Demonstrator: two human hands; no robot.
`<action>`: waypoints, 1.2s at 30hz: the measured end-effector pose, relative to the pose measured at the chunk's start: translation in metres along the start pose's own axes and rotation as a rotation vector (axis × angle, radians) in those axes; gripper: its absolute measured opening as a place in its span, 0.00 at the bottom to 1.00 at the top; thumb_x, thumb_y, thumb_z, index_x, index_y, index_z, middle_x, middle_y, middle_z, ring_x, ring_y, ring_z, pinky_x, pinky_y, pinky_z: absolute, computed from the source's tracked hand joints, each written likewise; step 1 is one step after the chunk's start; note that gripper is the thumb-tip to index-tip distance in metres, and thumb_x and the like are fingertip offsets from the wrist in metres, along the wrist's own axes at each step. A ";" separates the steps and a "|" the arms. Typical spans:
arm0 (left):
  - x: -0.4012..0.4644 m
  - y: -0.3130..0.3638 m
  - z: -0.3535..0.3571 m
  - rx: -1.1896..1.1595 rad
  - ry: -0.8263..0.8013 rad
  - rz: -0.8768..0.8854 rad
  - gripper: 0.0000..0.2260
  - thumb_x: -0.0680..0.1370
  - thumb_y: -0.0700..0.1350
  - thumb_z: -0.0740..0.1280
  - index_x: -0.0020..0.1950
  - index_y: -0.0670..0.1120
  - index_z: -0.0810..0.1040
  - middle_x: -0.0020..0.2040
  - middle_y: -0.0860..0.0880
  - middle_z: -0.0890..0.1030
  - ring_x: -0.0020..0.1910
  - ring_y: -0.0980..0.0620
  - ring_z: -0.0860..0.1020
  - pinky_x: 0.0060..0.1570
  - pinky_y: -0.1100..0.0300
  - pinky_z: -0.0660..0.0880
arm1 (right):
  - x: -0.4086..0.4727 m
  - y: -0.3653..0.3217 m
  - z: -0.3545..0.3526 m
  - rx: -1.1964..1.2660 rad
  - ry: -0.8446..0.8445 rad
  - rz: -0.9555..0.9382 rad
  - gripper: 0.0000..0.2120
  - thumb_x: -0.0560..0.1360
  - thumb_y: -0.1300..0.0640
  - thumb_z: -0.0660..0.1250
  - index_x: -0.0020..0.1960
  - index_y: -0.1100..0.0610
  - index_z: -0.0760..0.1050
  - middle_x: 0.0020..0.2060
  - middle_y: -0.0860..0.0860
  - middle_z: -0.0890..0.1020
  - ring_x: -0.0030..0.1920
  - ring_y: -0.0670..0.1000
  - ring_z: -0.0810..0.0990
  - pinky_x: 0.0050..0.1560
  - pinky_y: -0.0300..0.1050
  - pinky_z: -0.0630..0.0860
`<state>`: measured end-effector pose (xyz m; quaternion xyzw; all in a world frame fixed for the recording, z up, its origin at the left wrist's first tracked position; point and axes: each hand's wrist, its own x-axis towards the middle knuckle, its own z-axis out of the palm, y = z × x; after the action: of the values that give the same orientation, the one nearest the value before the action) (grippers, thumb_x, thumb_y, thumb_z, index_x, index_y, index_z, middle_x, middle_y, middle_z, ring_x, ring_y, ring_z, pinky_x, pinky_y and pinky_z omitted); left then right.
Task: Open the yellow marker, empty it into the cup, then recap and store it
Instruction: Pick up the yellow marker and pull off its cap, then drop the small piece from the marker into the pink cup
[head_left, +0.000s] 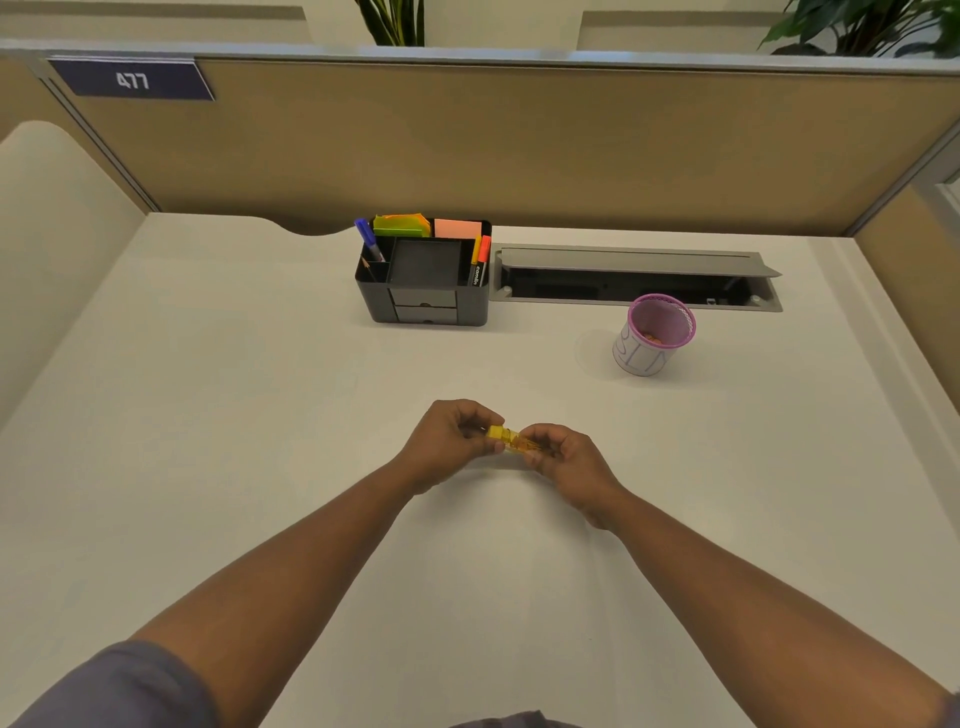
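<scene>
Both hands hold a short yellow marker (506, 439) level above the middle of the white desk. My left hand (451, 441) pinches its opaque yellow cap end. My right hand (563, 460) grips the clear yellow barrel, which shows small orange pieces inside; most of the barrel is hidden by the fingers. The pink mesh cup (655, 334) stands to the far right, wrapped in white paper, with something orange at its bottom. The black desk organizer (431, 304) stands at the back centre.
The organizer holds a blue pen (368, 238), an orange marker (482, 260), and green and pink sticky notes. An open grey cable tray (636, 278) lies in the desk behind the cup. A tan partition wall closes off the back and sides.
</scene>
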<state>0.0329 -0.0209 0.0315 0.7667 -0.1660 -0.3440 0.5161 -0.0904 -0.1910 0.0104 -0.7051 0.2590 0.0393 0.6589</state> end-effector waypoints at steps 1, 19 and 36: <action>0.000 -0.001 -0.001 -0.048 -0.014 -0.013 0.11 0.72 0.34 0.78 0.52 0.44 0.86 0.47 0.44 0.88 0.46 0.48 0.87 0.56 0.50 0.84 | 0.000 -0.001 0.000 0.004 -0.004 0.001 0.11 0.78 0.66 0.69 0.57 0.53 0.82 0.53 0.53 0.84 0.51 0.49 0.81 0.50 0.36 0.77; 0.008 -0.013 0.011 -0.412 -0.054 -0.177 0.09 0.80 0.35 0.70 0.59 0.43 0.82 0.59 0.40 0.83 0.59 0.45 0.84 0.61 0.55 0.81 | 0.001 -0.018 -0.011 0.116 0.114 0.006 0.09 0.78 0.64 0.69 0.57 0.55 0.77 0.60 0.57 0.82 0.61 0.59 0.81 0.67 0.58 0.75; 0.076 0.020 0.079 -0.015 0.013 -0.045 0.05 0.79 0.40 0.71 0.53 0.47 0.80 0.55 0.43 0.85 0.52 0.44 0.82 0.50 0.56 0.77 | 0.037 -0.063 -0.133 -0.272 0.878 -0.137 0.14 0.79 0.57 0.70 0.64 0.53 0.79 0.52 0.45 0.80 0.50 0.48 0.79 0.38 0.27 0.68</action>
<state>0.0339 -0.1289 0.0046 0.7685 -0.1426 -0.3517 0.5152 -0.0699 -0.3287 0.0700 -0.7505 0.4588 -0.2727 0.3897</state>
